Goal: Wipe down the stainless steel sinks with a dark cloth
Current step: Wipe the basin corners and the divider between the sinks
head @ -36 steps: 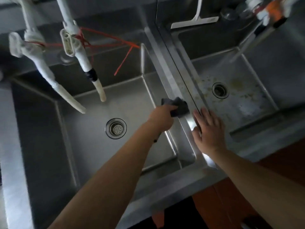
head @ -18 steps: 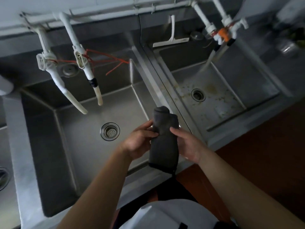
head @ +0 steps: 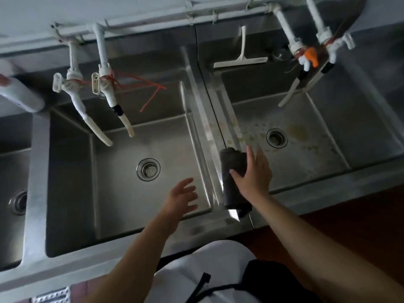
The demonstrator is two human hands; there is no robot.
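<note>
The dark cloth is folded into a long strip and hangs upright over the steel divider between the middle sink and the right sink. My right hand grips it from the right, thumb across its front. My left hand hovers over the middle sink with fingers spread, holding nothing. Yellowish stains dot the right sink's floor around its drain.
White pipe taps tied with red string hang over the middle sink, and more taps over the right one. A white squeegee leans on the back ledge. A third sink lies at the left, with a white bottle above it.
A second ago my left hand wiped the divider with the cloth. Both hands then lifted and folded it. Now my left hand has let go and only my right hand holds it.
</note>
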